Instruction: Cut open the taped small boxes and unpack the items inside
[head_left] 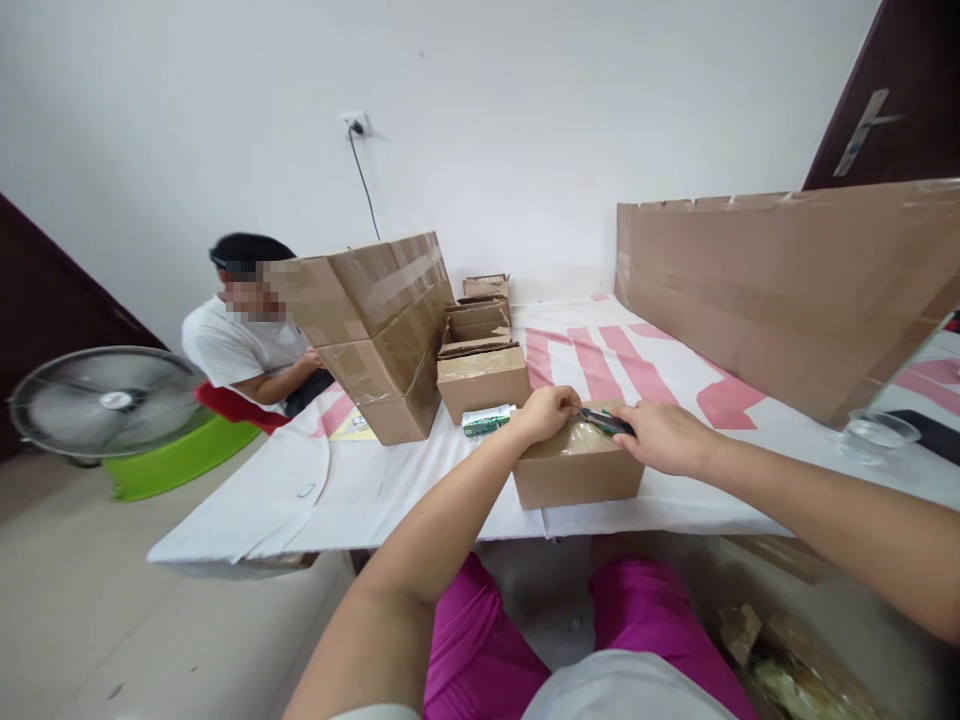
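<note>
Ideally, keep the tool (604, 420) shallow over the box (577, 482) on the tabletop (255, 510), the right hand (660, 436) gripping it firmly, the left hand (549, 411), closed on something too small to tell, clear of its tip

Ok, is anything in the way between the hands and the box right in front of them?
Nothing visible is. The left hand is at the top of the box, and the right hand is at its right side, holding a dark tool. The green packet lies off to the left, not between.
</note>
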